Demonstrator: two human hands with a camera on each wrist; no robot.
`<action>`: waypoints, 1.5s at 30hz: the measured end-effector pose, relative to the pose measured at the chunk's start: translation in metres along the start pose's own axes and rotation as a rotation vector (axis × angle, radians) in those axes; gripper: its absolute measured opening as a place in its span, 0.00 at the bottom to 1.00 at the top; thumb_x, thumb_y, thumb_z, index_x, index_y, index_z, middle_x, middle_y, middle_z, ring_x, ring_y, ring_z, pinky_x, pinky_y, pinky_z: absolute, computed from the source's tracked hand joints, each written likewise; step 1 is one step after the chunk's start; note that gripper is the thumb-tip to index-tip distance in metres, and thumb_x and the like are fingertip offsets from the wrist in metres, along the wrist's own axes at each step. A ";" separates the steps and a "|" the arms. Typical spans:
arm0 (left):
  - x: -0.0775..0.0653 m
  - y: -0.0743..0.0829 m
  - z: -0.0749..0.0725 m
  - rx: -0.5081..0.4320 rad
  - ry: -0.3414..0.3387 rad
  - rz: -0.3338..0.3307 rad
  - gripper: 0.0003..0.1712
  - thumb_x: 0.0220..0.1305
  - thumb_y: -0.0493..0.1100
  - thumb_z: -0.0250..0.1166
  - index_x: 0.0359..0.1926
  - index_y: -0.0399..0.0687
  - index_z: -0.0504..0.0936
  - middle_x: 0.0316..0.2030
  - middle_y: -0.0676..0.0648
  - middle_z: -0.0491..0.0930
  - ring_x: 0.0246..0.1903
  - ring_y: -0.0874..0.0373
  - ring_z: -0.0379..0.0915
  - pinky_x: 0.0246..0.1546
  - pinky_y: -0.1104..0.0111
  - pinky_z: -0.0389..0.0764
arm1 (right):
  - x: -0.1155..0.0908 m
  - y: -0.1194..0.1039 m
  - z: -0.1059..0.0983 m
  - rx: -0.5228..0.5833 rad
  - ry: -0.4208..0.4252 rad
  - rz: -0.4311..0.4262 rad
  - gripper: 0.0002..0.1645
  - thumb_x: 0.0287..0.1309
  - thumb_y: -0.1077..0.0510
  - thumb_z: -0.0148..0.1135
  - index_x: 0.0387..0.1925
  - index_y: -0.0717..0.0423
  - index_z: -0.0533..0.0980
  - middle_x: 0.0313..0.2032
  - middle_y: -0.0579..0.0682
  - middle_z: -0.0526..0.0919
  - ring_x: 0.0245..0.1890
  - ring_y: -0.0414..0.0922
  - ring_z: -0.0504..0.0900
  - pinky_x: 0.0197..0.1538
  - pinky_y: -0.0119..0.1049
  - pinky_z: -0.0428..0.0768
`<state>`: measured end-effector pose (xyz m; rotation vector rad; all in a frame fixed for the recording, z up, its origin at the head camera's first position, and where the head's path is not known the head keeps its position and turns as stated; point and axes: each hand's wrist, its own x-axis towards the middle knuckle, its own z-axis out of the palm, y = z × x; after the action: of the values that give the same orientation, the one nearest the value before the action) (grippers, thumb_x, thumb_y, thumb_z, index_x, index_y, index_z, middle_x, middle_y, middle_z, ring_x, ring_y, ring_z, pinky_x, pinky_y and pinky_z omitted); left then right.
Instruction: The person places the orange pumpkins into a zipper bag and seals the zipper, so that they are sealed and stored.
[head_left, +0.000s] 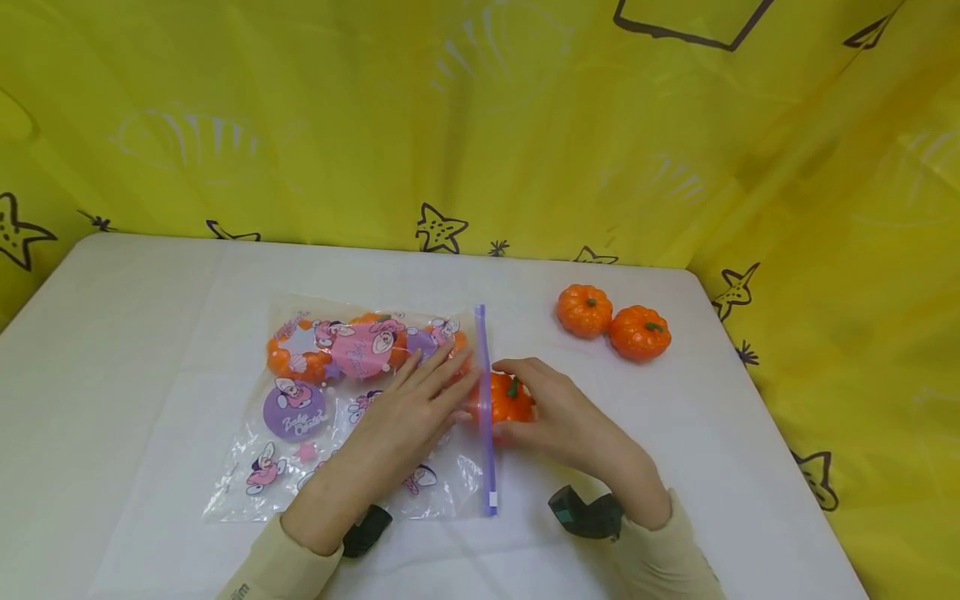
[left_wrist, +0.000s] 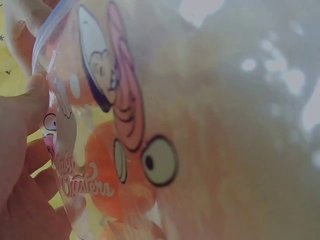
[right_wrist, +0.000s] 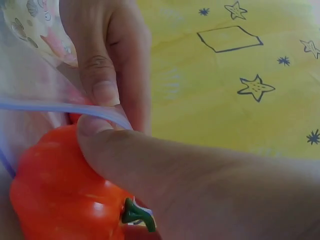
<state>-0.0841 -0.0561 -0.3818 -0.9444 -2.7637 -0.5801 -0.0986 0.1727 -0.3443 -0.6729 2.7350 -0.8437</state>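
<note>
A clear zip bag (head_left: 247, 433) with pink and purple cartoon prints lies flat, several orange toy pumpkins (head_left: 298, 367) showing through its upper part. My left hand (head_left: 408, 417) lies across the bag and pinches its film near the purple zip edge (head_left: 489, 467), thumb and fingers on either side in the right wrist view. With my right hand (head_left: 562, 412) I hold another orange pumpkin (right_wrist: 65, 185) with a green stem, right at the bag's mouth. Its left part sits behind the zip strip. In the left wrist view the film (left_wrist: 210, 125) covers most of the picture.
Two more orange pumpkins (head_left: 584, 311) stand together at the back right of the white table (head_left: 135, 333). A yellow curtain (head_left: 360, 125) with starfish and shell drawings hangs behind and along the right side. Dark wrist devices (head_left: 588, 512) sit below both wrists.
</note>
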 end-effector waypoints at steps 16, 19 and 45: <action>-0.004 -0.012 -0.016 -0.010 -0.013 -0.056 0.36 0.69 0.53 0.62 0.74 0.50 0.64 0.76 0.47 0.57 0.78 0.49 0.46 0.77 0.47 0.47 | -0.004 0.013 -0.008 0.093 -0.200 0.083 0.40 0.57 0.56 0.70 0.68 0.61 0.65 0.60 0.54 0.79 0.57 0.52 0.80 0.61 0.51 0.79; -0.006 -0.014 -0.019 0.003 -0.084 -0.140 0.45 0.65 0.60 0.64 0.77 0.55 0.57 0.78 0.49 0.50 0.79 0.49 0.39 0.77 0.46 0.38 | -0.003 0.014 -0.008 0.104 -0.224 0.081 0.36 0.57 0.59 0.68 0.66 0.61 0.67 0.57 0.54 0.81 0.54 0.51 0.81 0.59 0.49 0.81; -0.007 -0.011 -0.005 0.140 -0.102 -0.123 0.68 0.43 0.80 0.67 0.79 0.56 0.50 0.79 0.43 0.42 0.79 0.45 0.35 0.75 0.39 0.30 | 0.003 0.016 0.003 0.283 -0.232 0.041 0.14 0.60 0.59 0.68 0.44 0.55 0.73 0.48 0.50 0.82 0.53 0.49 0.84 0.55 0.41 0.84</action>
<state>-0.0857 -0.0699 -0.3828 -0.7992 -2.9239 -0.3586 -0.1064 0.1815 -0.3565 -0.6119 2.3568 -1.0459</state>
